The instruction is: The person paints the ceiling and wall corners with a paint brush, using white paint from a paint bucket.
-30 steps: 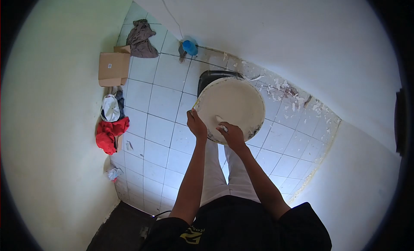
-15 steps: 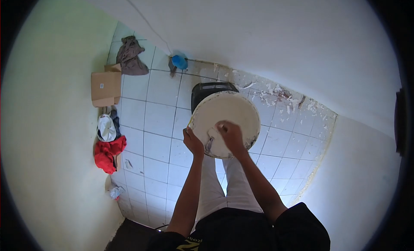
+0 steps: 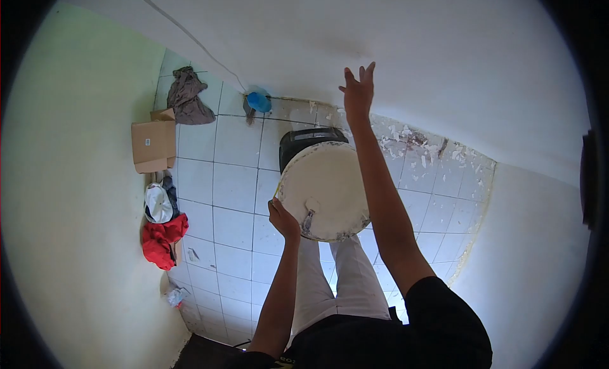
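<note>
A large round cream disc, its rim stained and chipped, stands out in front of my legs. My left hand is closed on the left side of its rim, where a thin yellow edge shows. Low on the disc lies a small pale round patch with a dark smear below it. My right hand reaches out over the white wall, fingers spread, with nothing visible in it. Its forearm covers the disc's right edge.
A black object stands behind the disc. Flakes litter the tiled floor along the wall. Leftward lie a grey-brown cloth, a cardboard box, a white item and red cloth. A blue object sits by the wall.
My right hand has left the disc and moved up and forward to the wall, its fingers opening out. My left hand keeps its hold on the rim. The view has shifted slightly.
</note>
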Demonstrator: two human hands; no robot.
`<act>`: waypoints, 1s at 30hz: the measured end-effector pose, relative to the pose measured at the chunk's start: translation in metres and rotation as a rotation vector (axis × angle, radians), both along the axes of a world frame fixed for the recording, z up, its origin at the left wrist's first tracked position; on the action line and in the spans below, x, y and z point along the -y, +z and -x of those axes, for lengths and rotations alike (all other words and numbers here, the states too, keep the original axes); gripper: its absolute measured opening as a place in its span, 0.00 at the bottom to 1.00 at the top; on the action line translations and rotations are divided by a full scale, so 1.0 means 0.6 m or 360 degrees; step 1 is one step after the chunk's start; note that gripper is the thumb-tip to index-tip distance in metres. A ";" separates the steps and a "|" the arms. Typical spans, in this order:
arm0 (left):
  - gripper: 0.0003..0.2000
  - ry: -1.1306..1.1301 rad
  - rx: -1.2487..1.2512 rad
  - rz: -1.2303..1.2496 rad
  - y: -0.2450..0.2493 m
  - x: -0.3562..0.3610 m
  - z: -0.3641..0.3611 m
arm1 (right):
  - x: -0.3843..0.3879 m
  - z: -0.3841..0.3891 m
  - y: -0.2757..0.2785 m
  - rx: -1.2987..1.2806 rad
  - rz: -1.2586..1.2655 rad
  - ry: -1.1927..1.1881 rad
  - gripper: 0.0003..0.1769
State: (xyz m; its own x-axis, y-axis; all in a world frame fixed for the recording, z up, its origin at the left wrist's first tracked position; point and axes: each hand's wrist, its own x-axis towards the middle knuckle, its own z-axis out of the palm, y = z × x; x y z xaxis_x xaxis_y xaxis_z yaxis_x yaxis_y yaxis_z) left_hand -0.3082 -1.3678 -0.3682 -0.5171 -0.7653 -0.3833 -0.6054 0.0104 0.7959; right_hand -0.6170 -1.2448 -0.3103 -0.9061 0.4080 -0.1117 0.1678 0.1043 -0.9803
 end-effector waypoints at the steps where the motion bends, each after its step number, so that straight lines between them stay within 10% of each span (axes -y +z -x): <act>1: 0.21 0.0001 0.0075 -0.0032 0.009 -0.002 0.003 | 0.005 0.005 0.002 -0.0001 -0.0003 0.0002 0.41; 12: 0.21 0.0004 -0.0021 -0.0006 0.004 -0.002 -0.001 | 0.022 -0.003 -0.031 0.0036 -0.0745 0.0673 0.42; 15: 0.22 -0.0022 0.0025 -0.0069 0.005 -0.001 0.000 | 0.022 -0.007 -0.026 -0.0092 -0.0162 0.0269 0.43; 18: 0.22 -0.0021 0.0006 -0.0100 0.001 0.000 -0.002 | 0.025 -0.004 -0.019 -0.0373 -0.0791 -0.0032 0.43; 21: 0.22 -0.0022 0.0023 -0.0129 -0.003 0.002 -0.007 | 0.031 -0.012 -0.017 -0.0387 -0.0595 0.0395 0.44; 23: 0.21 -0.0008 0.0028 -0.0145 -0.011 0.001 -0.005 | 0.031 -0.019 -0.010 0.0387 -0.0594 0.1125 0.43; 30: 0.20 0.0080 -0.0170 -0.0001 -0.012 -0.007 -0.001 | 0.001 -0.019 0.005 -0.0418 -0.1553 0.0405 0.41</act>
State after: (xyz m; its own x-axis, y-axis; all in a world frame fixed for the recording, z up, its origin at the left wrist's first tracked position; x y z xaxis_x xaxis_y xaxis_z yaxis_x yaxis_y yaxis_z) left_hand -0.3076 -1.3636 -0.3754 -0.5159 -0.7911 -0.3286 -0.5167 -0.0185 0.8559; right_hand -0.6054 -1.2455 -0.3073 -0.9261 0.0085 0.3772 -0.1768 0.8734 -0.4537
